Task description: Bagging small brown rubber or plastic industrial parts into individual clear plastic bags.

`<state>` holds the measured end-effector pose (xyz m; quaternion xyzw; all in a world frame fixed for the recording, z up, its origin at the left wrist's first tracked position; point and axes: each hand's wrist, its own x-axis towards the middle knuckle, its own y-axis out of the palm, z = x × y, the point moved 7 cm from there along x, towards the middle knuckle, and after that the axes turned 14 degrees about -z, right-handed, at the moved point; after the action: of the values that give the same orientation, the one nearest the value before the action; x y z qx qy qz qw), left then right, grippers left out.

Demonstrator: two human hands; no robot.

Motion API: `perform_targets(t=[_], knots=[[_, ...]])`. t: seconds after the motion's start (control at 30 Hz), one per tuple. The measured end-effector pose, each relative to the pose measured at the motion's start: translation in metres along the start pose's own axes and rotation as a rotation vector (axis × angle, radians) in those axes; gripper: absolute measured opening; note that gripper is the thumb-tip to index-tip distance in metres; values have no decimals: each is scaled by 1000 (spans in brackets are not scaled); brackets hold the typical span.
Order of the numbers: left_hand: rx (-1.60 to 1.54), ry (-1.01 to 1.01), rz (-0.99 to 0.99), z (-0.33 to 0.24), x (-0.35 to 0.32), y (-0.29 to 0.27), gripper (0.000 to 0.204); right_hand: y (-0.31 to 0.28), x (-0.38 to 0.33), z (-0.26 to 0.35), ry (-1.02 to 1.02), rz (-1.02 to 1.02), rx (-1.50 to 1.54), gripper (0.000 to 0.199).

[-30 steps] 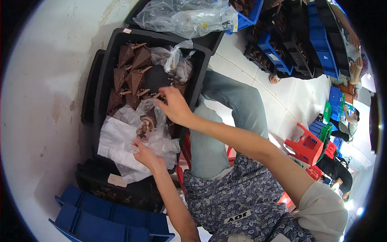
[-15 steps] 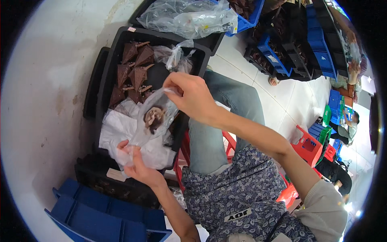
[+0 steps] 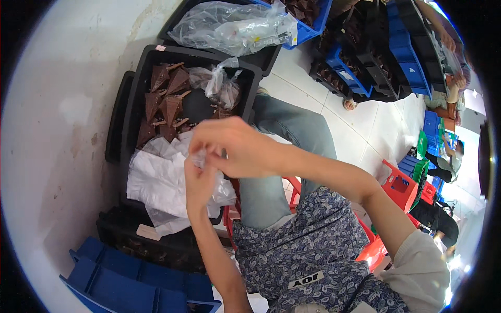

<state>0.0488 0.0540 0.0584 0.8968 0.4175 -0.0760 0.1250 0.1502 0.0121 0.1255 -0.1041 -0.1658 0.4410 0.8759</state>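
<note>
My left hand (image 3: 200,180) and my right hand (image 3: 232,147) meet over the black crate (image 3: 127,117). Both are closed, fingertips together on the gathered neck of a clear plastic bag (image 3: 199,157). The rest of that bag is mostly hidden behind my hands, and the right hand is a little blurred. Beneath them lies a pile of thin white plastic bags (image 3: 156,180). Several dark brown pyramid-shaped pieces with thin sticks (image 3: 171,107) stand at the crate's far left. A knotted clear bag with something brown inside (image 3: 224,91) rests at its far right.
Blue crates (image 3: 130,279) stand at the near left, beside a wall (image 3: 68,130). Large clear plastic bags (image 3: 235,26) lie on a dark crate beyond. Stacked crates (image 3: 365,57) hold brown pieces at the far right. A red plastic chair (image 3: 399,182) and other people are further off.
Half a second ago my hands were apart, stretching the clear bag with a brown and pale item visible inside. They have come together at its neck, the left hand moving up and right.
</note>
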Motion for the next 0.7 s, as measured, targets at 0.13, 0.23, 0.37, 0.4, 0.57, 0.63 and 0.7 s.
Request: perform_targets(t=[0.13,0.23,0.37,0.4,0.57,0.63,0.7], knots=[[55,-309,-29,36,6,-17,27,-8,2,-48,226,-95,-2,27],[-37,-338,-61,40,7,-19,27,10,-8,-68,422,-1,214,23],[-20,-357,-77,33,7,-11,28,12,-9,-70,372,-11,180,19],[2,-341,-99,30,8,-9,28,12,-9,-70,372,-12,181,19],[-18,-462,-203,35,5,-16,24,6,-14,-63,288,-117,192,15],[-35,-465,-194,40,5,-18,24,10,-15,-61,239,-92,153,16],[-18,-406,-97,42,6,-13,29,12,-16,-56,190,-68,116,16]])
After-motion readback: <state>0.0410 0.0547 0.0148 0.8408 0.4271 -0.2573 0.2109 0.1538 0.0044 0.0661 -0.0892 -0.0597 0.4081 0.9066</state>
